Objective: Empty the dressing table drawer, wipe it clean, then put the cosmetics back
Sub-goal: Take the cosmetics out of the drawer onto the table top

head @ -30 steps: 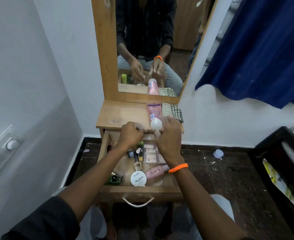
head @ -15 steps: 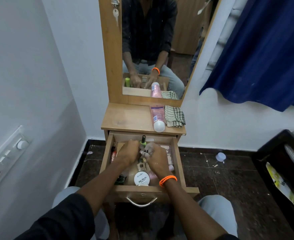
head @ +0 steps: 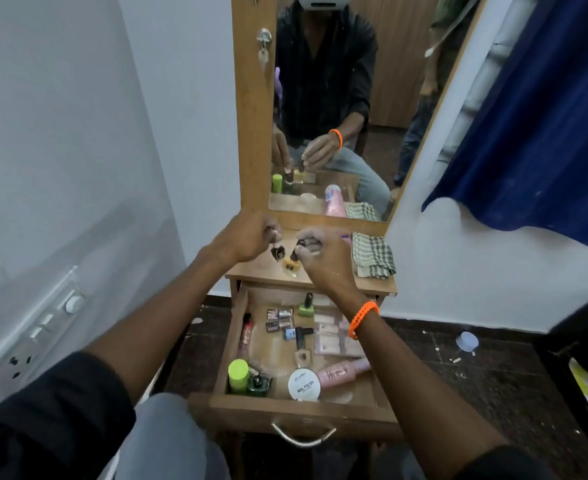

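The wooden drawer (head: pixel 285 408) stands pulled open with several cosmetics in it: a white nail polish remover jar (head: pixel 304 384), a pink bottle (head: pixel 341 371), a lime green capped bottle (head: pixel 238 374), small nail polish bottles and sachets. Both hands are over the dressing table top (head: pixel 254 270). My left hand (head: pixel 247 235) pinches a small dark nail polish bottle (head: pixel 278 252). My right hand (head: pixel 323 252), with an orange bracelet, holds a yellow nail polish bottle (head: pixel 292 265) by its dark cap.
A checked cloth (head: pixel 372 254) lies on the right of the table top. The mirror (head: pixel 337 98) stands behind it. A white wall with a switch panel (head: pixel 43 327) is on the left, a blue curtain (head: pixel 545 98) on the right, a dark floor with litter below.
Both hands rose out of the drawer to the table top, each carrying a small nail polish bottle. The camera tilted up and closer.
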